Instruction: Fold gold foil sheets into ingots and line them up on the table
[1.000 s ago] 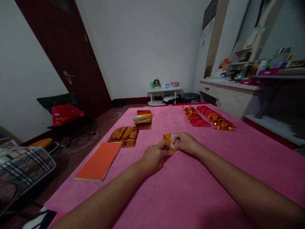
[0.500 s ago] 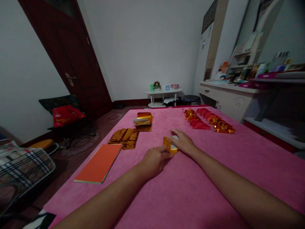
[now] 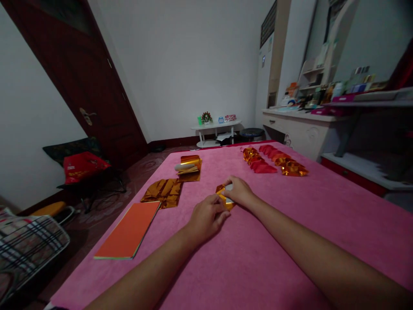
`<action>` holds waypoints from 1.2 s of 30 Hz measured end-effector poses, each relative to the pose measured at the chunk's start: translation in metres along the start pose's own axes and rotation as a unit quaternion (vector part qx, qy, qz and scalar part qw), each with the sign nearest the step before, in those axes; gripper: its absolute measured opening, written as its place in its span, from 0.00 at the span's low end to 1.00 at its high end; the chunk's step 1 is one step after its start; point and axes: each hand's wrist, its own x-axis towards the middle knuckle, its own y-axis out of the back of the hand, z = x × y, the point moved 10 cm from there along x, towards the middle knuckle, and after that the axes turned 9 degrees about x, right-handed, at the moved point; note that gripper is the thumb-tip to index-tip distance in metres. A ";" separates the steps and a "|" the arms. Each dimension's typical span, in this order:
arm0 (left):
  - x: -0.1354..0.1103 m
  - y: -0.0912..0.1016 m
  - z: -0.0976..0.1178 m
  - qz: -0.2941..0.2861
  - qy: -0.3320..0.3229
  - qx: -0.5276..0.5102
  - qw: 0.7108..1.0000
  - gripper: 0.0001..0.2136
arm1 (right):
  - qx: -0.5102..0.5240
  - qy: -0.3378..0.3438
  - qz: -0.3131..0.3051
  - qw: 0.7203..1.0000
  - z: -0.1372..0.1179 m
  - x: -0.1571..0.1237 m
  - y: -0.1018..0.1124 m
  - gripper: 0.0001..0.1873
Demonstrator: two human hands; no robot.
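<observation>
A small sheet of gold foil paper [image 3: 229, 206], partly folded with its pale back showing, lies on the pink cloth between my hands. My left hand [image 3: 209, 216] has its fingers bent onto the near left edge of the paper. From the far right side, my right hand [image 3: 240, 191] grips the same sheet, thumb toward me; its fingertips cover part of the fold. Left of my hands rests a fanned stack of gold foil sheets [image 3: 164, 193]. Nearer to me lies a stack of orange paper [image 3: 130, 230].
Rows of red folded pieces [image 3: 263, 167] and gold folded pieces [image 3: 294, 168] sit at the back right of the pink-covered table [image 3: 290, 258]. A gold foil bundle with a pale roll [image 3: 190, 168] stands at the back left. Beyond are a dressing table [image 3: 297, 125] and stool [image 3: 251, 132].
My left hand's fingers have shifted up over the paper's near edge. My right hand stays on the sheet. The whole view has turned slightly to the right.
</observation>
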 end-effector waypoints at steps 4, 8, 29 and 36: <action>0.003 -0.003 -0.009 0.017 0.059 -0.008 0.998 0.08 | 0.094 -0.045 0.006 0.995 0.011 0.002 -0.005 0.34; 0.009 -0.012 -0.028 0.017 0.146 -0.026 0.989 0.07 | 0.191 -0.082 0.001 0.978 0.015 -0.002 -0.005 0.40; 0.004 -0.019 -0.069 0.131 0.297 -0.458 0.828 0.14 | 0.546 -0.005 0.052 0.836 -0.011 -0.020 0.024 0.16; -0.002 -0.009 -0.073 0.159 0.330 -0.514 0.776 0.16 | 0.535 -0.024 -0.007 0.844 -0.013 -0.019 0.034 0.13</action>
